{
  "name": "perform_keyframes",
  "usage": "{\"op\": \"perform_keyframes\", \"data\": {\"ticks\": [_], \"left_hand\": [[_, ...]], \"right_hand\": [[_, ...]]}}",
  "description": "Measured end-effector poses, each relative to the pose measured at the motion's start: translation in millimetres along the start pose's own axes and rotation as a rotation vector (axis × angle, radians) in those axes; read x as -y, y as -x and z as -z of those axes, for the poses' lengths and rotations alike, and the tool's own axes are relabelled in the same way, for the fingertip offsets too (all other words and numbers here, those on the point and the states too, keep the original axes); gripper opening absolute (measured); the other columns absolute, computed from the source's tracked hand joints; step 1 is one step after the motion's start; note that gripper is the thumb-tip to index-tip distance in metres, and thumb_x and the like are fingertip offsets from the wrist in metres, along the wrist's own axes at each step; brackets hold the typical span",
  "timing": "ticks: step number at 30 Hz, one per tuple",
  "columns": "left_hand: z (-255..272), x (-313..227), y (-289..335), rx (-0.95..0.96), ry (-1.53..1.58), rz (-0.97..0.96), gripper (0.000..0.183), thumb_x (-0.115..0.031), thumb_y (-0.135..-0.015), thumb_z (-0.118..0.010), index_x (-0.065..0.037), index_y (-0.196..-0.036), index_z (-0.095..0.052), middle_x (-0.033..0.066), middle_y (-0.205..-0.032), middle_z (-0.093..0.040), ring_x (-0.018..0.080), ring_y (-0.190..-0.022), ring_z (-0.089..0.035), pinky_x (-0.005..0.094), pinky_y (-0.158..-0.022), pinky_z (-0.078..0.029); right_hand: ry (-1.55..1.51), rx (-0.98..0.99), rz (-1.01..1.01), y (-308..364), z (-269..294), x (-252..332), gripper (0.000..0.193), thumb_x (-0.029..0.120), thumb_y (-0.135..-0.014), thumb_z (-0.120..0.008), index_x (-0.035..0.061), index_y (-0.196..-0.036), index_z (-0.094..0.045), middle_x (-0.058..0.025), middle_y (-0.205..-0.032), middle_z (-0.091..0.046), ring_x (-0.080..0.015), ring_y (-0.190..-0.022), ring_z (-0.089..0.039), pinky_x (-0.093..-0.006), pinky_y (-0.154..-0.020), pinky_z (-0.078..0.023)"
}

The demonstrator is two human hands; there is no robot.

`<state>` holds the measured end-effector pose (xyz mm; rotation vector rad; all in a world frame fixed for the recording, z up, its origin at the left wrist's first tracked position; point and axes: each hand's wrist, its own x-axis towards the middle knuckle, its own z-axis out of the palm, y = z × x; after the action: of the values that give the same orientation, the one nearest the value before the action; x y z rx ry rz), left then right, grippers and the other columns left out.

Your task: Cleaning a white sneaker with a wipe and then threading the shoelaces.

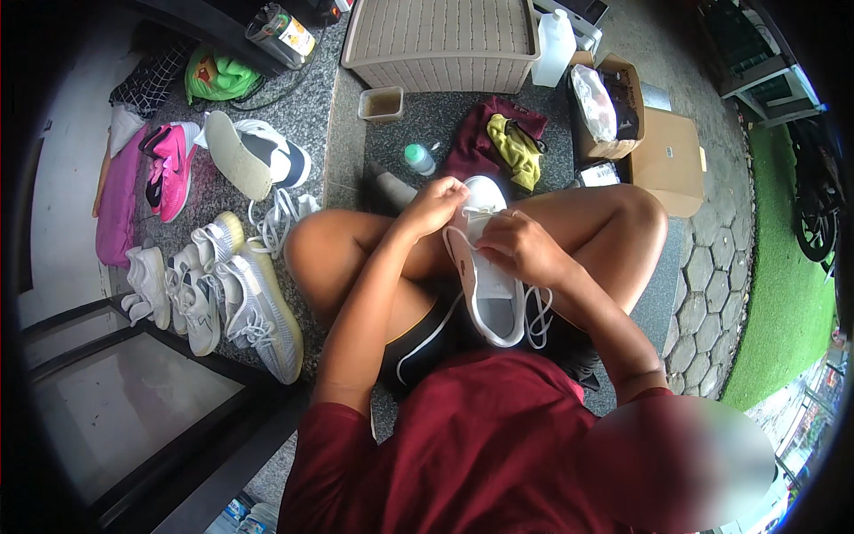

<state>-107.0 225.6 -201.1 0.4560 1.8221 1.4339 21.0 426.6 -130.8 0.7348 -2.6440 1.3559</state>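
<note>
A brown bin point(440, 43) stands beyond the left hand point(434, 206) and right hand point(527, 246); nearer lies a maroon cloth point(480, 135). Between the hands is the white shoe point(492, 283), its toe end grasped by the left. Beyond that hand sits a bottle point(419, 160); the right pinches a shoelace point(481, 212).

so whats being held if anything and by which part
A white sneaker, held by the left side of its toe end in the left hand; the right hand is at its laces, grip hidden.
</note>
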Motion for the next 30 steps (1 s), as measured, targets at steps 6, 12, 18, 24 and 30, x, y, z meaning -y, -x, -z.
{"op": "perform_keyframes", "data": {"ticks": [6, 12, 18, 24, 30], "left_hand": [[-8.1, 11.6, -3.1, -0.038, -0.048, 0.039, 0.022, -0.024, -0.101, -0.059, -0.003, -0.105, -0.063, 0.0028, -0.088, -0.066, 0.0093, -0.080, -0.058, 0.0285, -0.071, -0.048], [-9.1, 5.3, 1.7, -0.066, -0.124, 0.038, 0.022, -0.023, -0.099, -0.061, -0.003, -0.105, -0.062, 0.0056, -0.088, -0.066, 0.0120, -0.080, -0.059, 0.0305, -0.072, -0.049], [-17.4, -13.1, 21.6, -0.224, -0.367, -0.065, 0.031, -0.030, -0.095, -0.070, -0.004, -0.108, -0.058, 0.0038, -0.081, -0.061, 0.0125, -0.074, -0.058, 0.0306, -0.068, -0.050], [-49.2, -73.2, 73.0, -0.146, -0.585, -0.070, 0.055, -0.052, -0.083, -0.077, -0.002, -0.084, -0.055, 0.0159, -0.075, -0.063, 0.0310, -0.068, -0.065, 0.0434, -0.063, -0.050], [-61.6, -70.6, 96.7, -0.240, -0.725, -0.156, 0.023, -0.024, -0.092, -0.066, -0.003, -0.084, -0.063, 0.0200, -0.073, -0.069, 0.0396, -0.070, -0.069, 0.0511, -0.066, -0.053]], "right_hand": [[-0.025, -0.041, -0.049, 19.9, -8.9, 22.6, 0.015, 0.005, -0.077, -0.076, 0.0082, -0.091, -0.071, -0.0041, -0.088, -0.063, -0.0258, -0.088, -0.059, -0.0403, -0.078, -0.043], [-0.036, -0.031, 0.005, 30.2, -12.9, 30.4, 0.017, 0.006, -0.076, -0.078, 0.0082, -0.092, -0.072, -0.0017, -0.095, -0.064, -0.0250, -0.096, -0.059, -0.0407, -0.086, -0.042], [-0.123, -0.282, -0.143, 29.3, -10.3, 33.7, 0.018, 0.012, -0.086, -0.075, 0.0026, -0.101, -0.069, -0.0103, -0.115, -0.062, -0.0284, -0.109, -0.060, -0.0419, -0.099, -0.044], [-0.406, -0.323, -0.707, 43.1, -27.8, -25.9, 0.037, 0.031, -0.097, -0.068, -0.0011, -0.113, -0.057, -0.0124, -0.091, -0.066, -0.0223, -0.080, -0.064, -0.0362, -0.073, -0.052], [-0.048, -0.156, -0.752, 31.6, -4.7, 6.6, 0.043, 0.038, -0.094, -0.067, -0.0003, -0.078, -0.059, -0.0206, -0.068, -0.062, -0.0371, -0.062, -0.063, -0.0449, -0.062, -0.050]]}}
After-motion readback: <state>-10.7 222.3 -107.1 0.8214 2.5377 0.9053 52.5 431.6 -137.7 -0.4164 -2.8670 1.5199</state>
